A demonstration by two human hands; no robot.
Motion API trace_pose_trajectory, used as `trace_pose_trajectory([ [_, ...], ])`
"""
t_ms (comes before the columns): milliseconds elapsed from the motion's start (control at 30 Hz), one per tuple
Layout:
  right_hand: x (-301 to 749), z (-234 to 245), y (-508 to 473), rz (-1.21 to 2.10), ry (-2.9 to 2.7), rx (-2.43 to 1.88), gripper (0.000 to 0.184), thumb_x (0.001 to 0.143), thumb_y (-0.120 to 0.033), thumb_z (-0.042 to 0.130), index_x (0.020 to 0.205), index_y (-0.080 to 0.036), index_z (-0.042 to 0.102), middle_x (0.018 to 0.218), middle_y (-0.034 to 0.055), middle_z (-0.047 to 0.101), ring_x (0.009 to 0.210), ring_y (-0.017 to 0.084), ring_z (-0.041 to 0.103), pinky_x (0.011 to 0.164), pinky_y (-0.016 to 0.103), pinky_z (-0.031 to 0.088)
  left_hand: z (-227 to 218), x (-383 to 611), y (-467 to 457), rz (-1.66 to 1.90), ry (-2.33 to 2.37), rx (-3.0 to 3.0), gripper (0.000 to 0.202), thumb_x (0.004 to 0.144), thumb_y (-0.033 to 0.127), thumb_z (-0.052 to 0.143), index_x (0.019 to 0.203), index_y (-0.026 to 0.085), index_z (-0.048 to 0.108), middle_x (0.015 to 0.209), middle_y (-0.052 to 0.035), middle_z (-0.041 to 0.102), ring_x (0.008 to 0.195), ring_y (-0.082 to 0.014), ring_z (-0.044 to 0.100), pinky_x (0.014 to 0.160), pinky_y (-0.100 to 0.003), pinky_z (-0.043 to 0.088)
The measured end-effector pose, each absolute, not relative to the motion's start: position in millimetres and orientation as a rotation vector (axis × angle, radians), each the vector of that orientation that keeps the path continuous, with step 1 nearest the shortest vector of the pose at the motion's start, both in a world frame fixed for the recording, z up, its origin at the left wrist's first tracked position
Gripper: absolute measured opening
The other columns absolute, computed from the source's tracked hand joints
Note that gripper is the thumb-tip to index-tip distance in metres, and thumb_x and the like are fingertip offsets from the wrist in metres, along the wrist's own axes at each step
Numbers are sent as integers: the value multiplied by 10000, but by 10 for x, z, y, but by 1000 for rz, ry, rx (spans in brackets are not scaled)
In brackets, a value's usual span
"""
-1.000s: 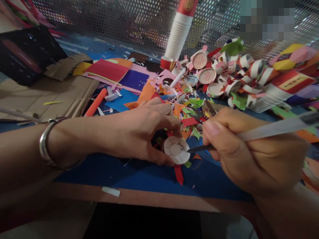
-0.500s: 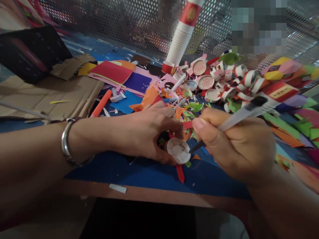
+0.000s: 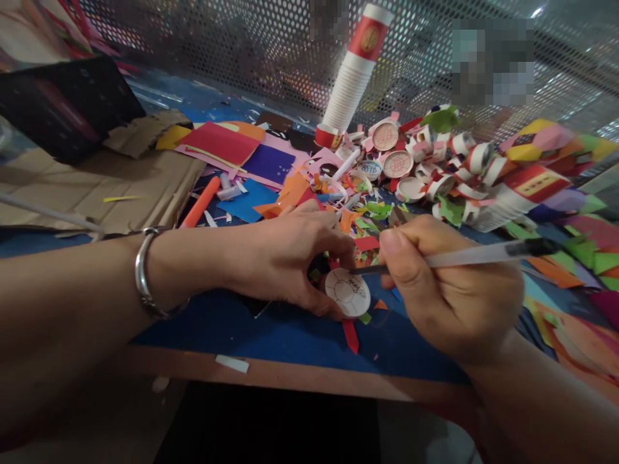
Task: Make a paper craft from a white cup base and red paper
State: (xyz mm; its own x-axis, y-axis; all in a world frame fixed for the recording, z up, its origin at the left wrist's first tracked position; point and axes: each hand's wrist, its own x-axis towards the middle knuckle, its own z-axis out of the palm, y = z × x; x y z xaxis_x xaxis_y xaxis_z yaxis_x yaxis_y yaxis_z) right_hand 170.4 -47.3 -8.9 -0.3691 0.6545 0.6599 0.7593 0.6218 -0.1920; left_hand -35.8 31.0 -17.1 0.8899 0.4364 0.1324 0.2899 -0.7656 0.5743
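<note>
My left hand (image 3: 290,261) grips a cut-off paper cup base (image 3: 356,304) between thumb and fingers, its white round face turned up. A ring, spokes and some dark scribbled marks are drawn on that face. Red paper pieces stick out from under its edge, one pointing toward me. In my right hand (image 3: 454,296) is a gel pen (image 3: 476,256) with a clear barrel and dark end, held nearly level. Its tip is at the far edge of the white face; I cannot tell whether it touches.
Behind my hands lie coloured paper scraps (image 3: 372,209) and a heap of cut cup bases (image 3: 399,164). A tall stack of paper cups (image 3: 349,87) leans against a perforated metal screen (image 3: 232,58). Cardboard (image 3: 97,193), a black box (image 3: 72,109) and an orange marker (image 3: 202,203) are leftward.
The pen tip has moved from the right edge of the cup base to its far edge. The pen's back end has swung down and right. My left hand keeps its grip.
</note>
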Motion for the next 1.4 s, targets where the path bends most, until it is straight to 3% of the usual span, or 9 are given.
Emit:
trace_pose_trajectory([
  [267,1714,-179,-511,92,-2062,-1041,180,1024,-225,580,851,-229,629,685,-21,661,560,122,602,541,298,452,-165,-354,327,361,527,2509,456,737,504,870,1060,203,754,979,-60,631,961,-257,526,822,-364,394],
  [533,1728,-168,-518,398,-2000,-981,221,1017,-197,591,804,-227,642,658,-31,649,517,101,608,497,233,500,-155,-341,333,327,527,2511,430,718,433,896,1056,210,751,977,-34,590,961,-248,511,834,-356,367],
  [867,1814,-98,-453,721,-1937,-1079,342,1039,-279,569,711,-205,631,533,-52,578,408,80,528,386,208,391,-146,-331,335,320,567,2536,499,680,441,919,1106,232,763,1056,-52,608,1057,-275,503,915,-382,372],
  [1033,1838,5,-405,585,-2070,-1111,368,1039,-239,553,674,-222,593,486,-64,526,383,86,496,391,238,366,-135,-328,326,298,560,2528,452,697,447,903,1069,237,756,1065,-48,619,1082,-274,507,931,-379,376],
  [1233,1793,99,-409,56,-2268,-1110,360,1010,-189,541,653,-235,535,453,-68,447,379,97,407,428,294,304,-170,-345,344,319,505,2525,451,721,424,894,1085,209,739,1069,-65,633,1059,-274,528,901,-376,387],
  [1400,1784,31,-435,-248,-2250,-1074,309,996,-223,549,688,-230,528,492,-50,503,406,102,447,439,294,301,-186,-339,349,342,463,2545,466,733,426,893,1092,179,727,1073,-76,648,1036,-266,542,876,-365,390],
])
